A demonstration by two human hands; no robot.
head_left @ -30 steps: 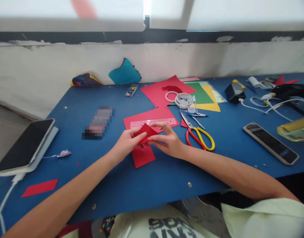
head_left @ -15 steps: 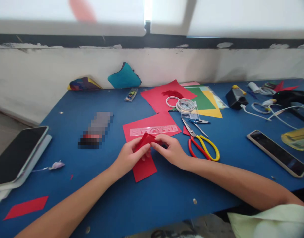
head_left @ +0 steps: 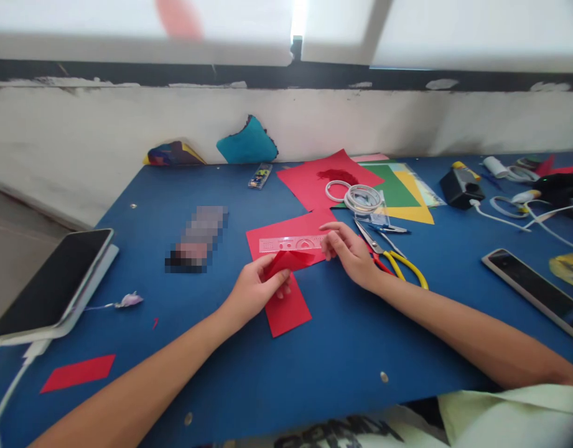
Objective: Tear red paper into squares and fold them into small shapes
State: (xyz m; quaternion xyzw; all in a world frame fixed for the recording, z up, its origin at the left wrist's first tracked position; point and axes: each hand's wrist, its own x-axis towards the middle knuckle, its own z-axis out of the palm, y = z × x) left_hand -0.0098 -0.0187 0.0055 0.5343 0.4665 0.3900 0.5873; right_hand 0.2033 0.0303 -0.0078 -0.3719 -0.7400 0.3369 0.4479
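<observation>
Blue tabletop (head_left: 342, 361) runs along a white wall (head_left: 99, 130).

Red paper (head_left: 293, 261) (folded), tilted, pinched in the left hand (head_left: 254, 289)

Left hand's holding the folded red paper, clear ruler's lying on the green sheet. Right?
Not quite: the clear ruler lies on a red sheet, not a green one, as the head view shows. The left hand is indeed holding the folded red paper.
</observation>
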